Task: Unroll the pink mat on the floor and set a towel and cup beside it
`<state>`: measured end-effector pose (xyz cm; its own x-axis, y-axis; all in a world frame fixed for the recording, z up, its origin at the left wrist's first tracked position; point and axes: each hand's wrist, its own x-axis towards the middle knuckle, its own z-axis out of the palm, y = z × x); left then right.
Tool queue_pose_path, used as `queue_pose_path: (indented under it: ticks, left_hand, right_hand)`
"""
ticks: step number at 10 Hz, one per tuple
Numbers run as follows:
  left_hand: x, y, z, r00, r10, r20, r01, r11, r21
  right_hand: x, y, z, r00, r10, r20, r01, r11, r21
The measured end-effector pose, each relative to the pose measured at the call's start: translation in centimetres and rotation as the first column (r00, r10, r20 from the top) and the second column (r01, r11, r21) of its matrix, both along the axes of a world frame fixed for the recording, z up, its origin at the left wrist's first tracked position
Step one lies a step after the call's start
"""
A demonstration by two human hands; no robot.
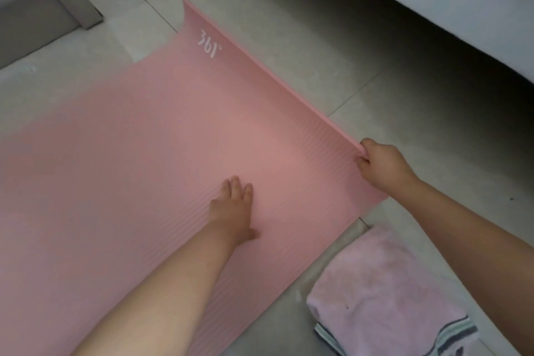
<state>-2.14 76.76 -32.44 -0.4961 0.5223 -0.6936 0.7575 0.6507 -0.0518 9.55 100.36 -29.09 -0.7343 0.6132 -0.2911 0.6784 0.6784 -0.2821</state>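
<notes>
Pale floor tiles [303, 72] carry ribbed pink mat [144, 139]; left hand [234, 208] flat, right hand [381, 163] pinching its curled edge.

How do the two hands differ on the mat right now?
The left hand lies flat and open, palm down, on the pink mat; the right hand is closed, pinching the mat's curled end edge. The left hand sits well inside the mat surface; the right hand is at its near corner. Both touch the mat, both arms bare.
</notes>
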Motion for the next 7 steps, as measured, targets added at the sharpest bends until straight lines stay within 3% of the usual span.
queue_pose_path:
  ticks: [3,5,6,7]
  left_hand:
    - [-0.1,-0.2,0.2,0.999,0.034,0.035,-0.035,0.999,0.027]
    - [-1.7,-0.8,0.9,0.996,0.076,0.051,-0.083,0.984,0.156]
    - [-1.2,-1.8,-0.1,0.983,0.184,0.005,-0.181,0.965,0.187]
    - [-0.2,-2.9,-1.1,0.947,0.319,-0.022,-0.311,0.934,0.176]
  right_hand:
    - [0.2,-0.8,-0.2,0.998,-0.046,0.031,0.046,0.999,0.006]
    - [-0.2,-2.2,0.8,0.998,-0.044,0.055,0.043,0.999,0.024]
    - [-0.3,-2.9,1.1,0.997,-0.037,0.063,0.038,0.999,-0.027]
    - [-0.7,-4.2,2.2,1.000,0.003,-0.021,-0.005,0.997,-0.075]
